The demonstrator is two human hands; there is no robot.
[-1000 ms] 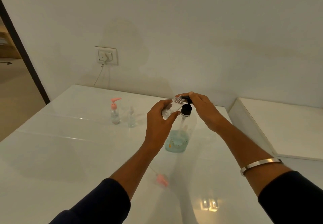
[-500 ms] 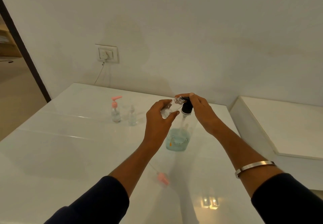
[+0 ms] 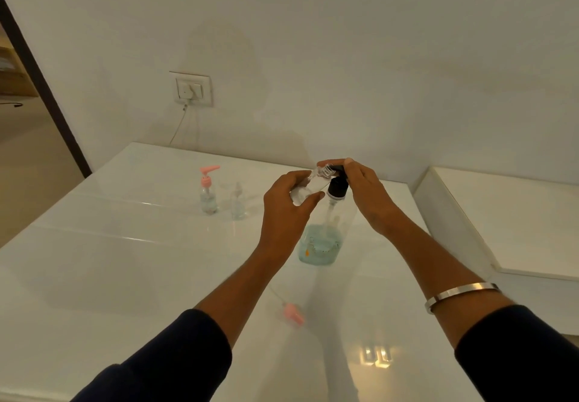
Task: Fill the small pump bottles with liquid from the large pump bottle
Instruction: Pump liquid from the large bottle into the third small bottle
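Note:
A large clear pump bottle (image 3: 321, 242) with blue liquid low in it stands mid-table, topped by a black pump (image 3: 337, 187). My left hand (image 3: 286, 210) grips a small clear bottle (image 3: 308, 187), tilted, its open threaded neck up against the black spout. My right hand (image 3: 365, 191) rests on top of the black pump head, fingers curved over it. A small bottle with a pink pump (image 3: 208, 193) and a small clear bottle without a pump (image 3: 238, 202) stand at the back left. A loose pink pump (image 3: 293, 314) lies on the table between my forearms.
The white glossy table (image 3: 109, 260) meets the wall at the back. A lower white surface (image 3: 517, 223) adjoins on the right. A wall socket (image 3: 191, 89) with a cable sits above the table's far left. A doorway opens at the far left.
The pump head has stayed pressed low since half a second ago, after going down from its raised position a second ago. Both hands keep their places; the view shifted slightly.

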